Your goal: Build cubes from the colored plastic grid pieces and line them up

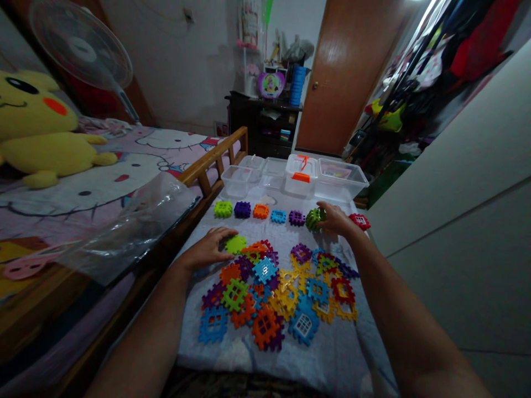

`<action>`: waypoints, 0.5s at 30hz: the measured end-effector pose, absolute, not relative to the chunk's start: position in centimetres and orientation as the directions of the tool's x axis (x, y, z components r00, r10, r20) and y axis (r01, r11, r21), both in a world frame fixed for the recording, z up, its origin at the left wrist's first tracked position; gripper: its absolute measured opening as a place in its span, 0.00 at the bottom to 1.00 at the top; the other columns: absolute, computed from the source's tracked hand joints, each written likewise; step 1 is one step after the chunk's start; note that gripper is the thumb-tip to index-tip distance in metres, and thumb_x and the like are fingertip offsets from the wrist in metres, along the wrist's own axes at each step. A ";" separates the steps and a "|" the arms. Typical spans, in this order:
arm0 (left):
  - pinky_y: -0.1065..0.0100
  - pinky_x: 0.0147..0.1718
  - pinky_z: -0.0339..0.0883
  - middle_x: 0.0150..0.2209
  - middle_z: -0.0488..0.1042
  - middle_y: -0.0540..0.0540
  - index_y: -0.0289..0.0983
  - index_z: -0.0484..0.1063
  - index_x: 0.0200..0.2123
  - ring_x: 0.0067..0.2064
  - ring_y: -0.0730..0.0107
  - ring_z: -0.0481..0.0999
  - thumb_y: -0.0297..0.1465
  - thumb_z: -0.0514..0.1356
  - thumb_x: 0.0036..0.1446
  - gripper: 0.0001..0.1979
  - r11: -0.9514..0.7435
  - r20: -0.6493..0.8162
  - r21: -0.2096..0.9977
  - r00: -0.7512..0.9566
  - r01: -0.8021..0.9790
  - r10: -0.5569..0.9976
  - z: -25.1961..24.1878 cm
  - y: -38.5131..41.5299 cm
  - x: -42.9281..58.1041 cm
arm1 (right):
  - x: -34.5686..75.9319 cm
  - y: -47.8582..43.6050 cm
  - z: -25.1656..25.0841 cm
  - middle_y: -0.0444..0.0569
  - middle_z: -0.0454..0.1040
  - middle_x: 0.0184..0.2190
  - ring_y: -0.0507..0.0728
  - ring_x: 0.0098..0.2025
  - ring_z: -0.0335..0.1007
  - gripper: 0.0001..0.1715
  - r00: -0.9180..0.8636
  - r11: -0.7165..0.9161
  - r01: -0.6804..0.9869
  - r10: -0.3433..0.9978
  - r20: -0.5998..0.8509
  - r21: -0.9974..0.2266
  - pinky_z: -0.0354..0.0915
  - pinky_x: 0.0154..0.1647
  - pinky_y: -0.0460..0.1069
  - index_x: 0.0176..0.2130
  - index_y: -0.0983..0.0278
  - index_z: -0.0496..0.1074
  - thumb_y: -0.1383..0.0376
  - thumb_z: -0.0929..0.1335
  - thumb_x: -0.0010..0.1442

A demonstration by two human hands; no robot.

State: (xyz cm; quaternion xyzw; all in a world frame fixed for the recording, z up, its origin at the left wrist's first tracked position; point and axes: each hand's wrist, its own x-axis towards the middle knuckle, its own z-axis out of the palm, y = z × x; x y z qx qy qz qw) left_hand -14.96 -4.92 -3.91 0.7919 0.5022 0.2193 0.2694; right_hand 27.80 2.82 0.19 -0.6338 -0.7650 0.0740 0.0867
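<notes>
A pile of flat, toothed plastic building tiles (282,290) in many colours lies on a pale cloth-covered table (332,354). Beyond it runs a row of small built blocks: lime (223,209), purple (242,209), orange (261,211), blue (278,216), violet (296,218). My right hand (337,220) is closed round a green block (313,219) at the row's right end, beside a red tile (360,221). Resting flat with its fingers spread, my left hand (209,249) touches a lime-green tile (235,244) at the pile's left edge.
Clear plastic containers (290,176), one with an orange latch, stand at the table's far edge. A wooden bed rail (207,166) and a clear plastic bag (136,226) border the left. A yellow plush toy (37,132) lies on the bed. A pale wall (456,210) rises on the right.
</notes>
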 end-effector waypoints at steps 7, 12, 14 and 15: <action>0.51 0.59 0.61 0.53 0.73 0.41 0.39 0.73 0.52 0.55 0.50 0.70 0.38 0.66 0.43 0.29 -0.374 0.095 0.586 0.398 0.718 0.913 -4.1 -4.9 -14.5 | 27.4 2.5 0.4 0.59 0.72 0.56 0.71 0.56 0.67 0.41 -0.160 0.166 0.961 0.986 0.046 -0.220 0.64 0.54 0.62 0.61 0.64 0.65 0.65 0.73 0.47; 0.52 0.59 0.61 0.54 0.72 0.40 0.39 0.72 0.54 0.56 0.50 0.69 0.37 0.67 0.43 0.31 -0.383 0.132 0.576 0.381 0.722 0.915 -4.3 -5.1 -14.1 | 26.6 -0.4 1.8 0.60 0.67 0.59 0.71 0.61 0.61 0.41 -0.210 0.295 0.913 0.932 0.297 -0.281 0.60 0.60 0.65 0.63 0.62 0.62 0.62 0.72 0.51; 0.52 0.58 0.62 0.53 0.73 0.40 0.39 0.72 0.54 0.55 0.50 0.70 0.37 0.68 0.42 0.32 -0.382 0.136 0.578 0.377 0.721 0.916 -4.2 -5.2 -13.9 | 25.7 -2.6 2.5 0.59 0.67 0.59 0.71 0.61 0.61 0.39 -0.246 0.362 0.878 0.902 0.355 -0.312 0.59 0.61 0.66 0.63 0.61 0.62 0.61 0.71 0.54; 0.52 0.57 0.63 0.52 0.73 0.40 0.39 0.72 0.53 0.55 0.50 0.70 0.37 0.69 0.41 0.32 -0.379 0.141 0.582 0.370 0.719 0.918 -4.1 -5.2 -13.8 | 25.2 -3.8 2.6 0.58 0.67 0.59 0.70 0.61 0.61 0.37 -0.266 0.392 0.859 0.892 0.366 -0.330 0.59 0.61 0.65 0.62 0.61 0.62 0.61 0.70 0.55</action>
